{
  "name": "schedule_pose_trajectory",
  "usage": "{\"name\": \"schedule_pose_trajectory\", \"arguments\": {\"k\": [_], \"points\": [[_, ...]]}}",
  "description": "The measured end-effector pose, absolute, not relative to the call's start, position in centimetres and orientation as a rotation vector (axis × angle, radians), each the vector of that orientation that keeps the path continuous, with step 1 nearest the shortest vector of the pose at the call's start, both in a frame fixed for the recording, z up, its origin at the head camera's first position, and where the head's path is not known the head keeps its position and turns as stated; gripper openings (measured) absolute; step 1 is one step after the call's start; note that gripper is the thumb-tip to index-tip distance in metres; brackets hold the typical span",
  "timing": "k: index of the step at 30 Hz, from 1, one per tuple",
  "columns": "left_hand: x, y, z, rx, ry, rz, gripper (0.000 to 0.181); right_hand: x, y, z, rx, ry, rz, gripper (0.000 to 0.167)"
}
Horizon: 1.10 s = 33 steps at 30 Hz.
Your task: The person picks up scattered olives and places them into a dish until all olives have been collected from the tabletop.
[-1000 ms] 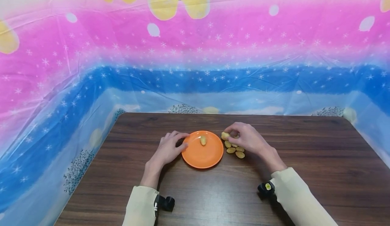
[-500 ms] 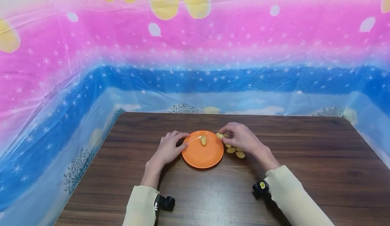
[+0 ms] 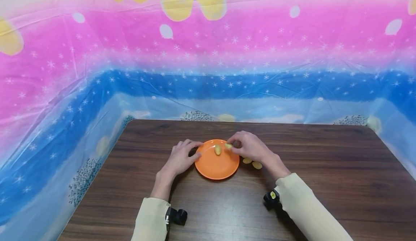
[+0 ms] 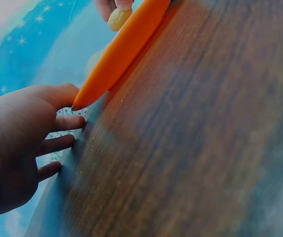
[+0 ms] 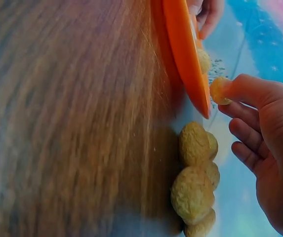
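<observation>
An orange plate (image 3: 217, 167) lies on the table with one yellowish, potato-like piece (image 3: 217, 150) on it. My left hand (image 3: 180, 158) touches the plate's left rim, its fingers spread; the left wrist view shows the thumb side of this hand (image 4: 18, 143) against the plate's edge (image 4: 116, 59). Over the plate's right part, my right hand (image 3: 251, 148) pinches a second piece (image 3: 228, 145) between thumb and fingertips. In the right wrist view that held piece (image 5: 220, 91) is just above the rim (image 5: 183, 54). Several more pieces (image 5: 192, 195) lie right of the plate, partly hidden by my right hand in the head view.
The brown wooden table (image 3: 208, 205) extends on all sides of the plate. Behind and to the left hangs a pink and blue patterned cloth (image 3: 208, 53). Small black devices sit at the left wrist (image 3: 178, 217) and the right wrist (image 3: 271, 200).
My right hand has moved left from the pile to over the plate, carrying the pinched piece. My left hand has stayed at the plate's rim.
</observation>
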<state>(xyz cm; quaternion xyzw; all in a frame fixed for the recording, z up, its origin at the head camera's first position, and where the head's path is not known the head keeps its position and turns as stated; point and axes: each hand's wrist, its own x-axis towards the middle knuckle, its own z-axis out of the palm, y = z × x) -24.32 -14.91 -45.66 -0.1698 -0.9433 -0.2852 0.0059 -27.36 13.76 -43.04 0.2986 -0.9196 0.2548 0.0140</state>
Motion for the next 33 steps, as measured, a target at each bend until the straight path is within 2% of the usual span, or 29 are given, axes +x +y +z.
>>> {"name": "schedule_pose_trajectory", "arguments": {"k": [18,33], "points": [[-24.3,-14.9,-45.7,-0.536,-2.950,-0.889,0.039,-28.0,12.0,-43.8,0.971,-2.883,0.688,0.021],[-24.2,-14.9,-45.6,-0.530,-2.957,-0.893,0.040,-27.7,12.4,-43.6,0.953,-2.867,0.683,0.023]]}}
